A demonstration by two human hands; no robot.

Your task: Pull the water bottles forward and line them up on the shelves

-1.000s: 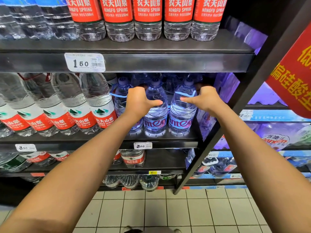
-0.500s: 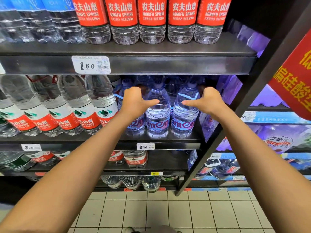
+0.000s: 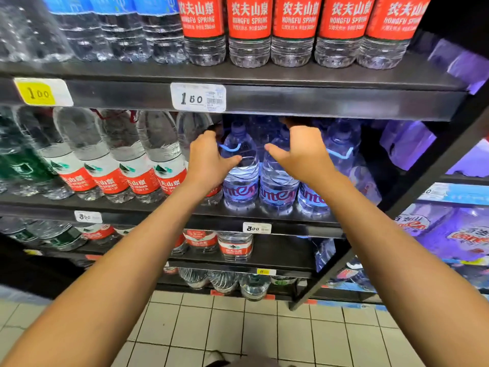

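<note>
- Up front on the middle shelf [image 3: 264, 217] stood three blue-tinted water bottles [image 3: 240, 178] in a row, beside the red-labelled bottles [image 3: 137, 168].
- Her left hand [image 3: 205, 161] curled over the leftmost blue bottle's shoulder, thumb spread.
- Her right hand [image 3: 301, 152] hooked over the middle bottle [image 3: 277, 186]; whether either grip had closed, I couldn't tell.

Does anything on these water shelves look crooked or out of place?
Nothing is spilled or damaged. The tall red-label bottles on the middle shelf seem to lean, perhaps only from the wide lens. The blue-tinted bottles stand upright at the front edge.
</note>
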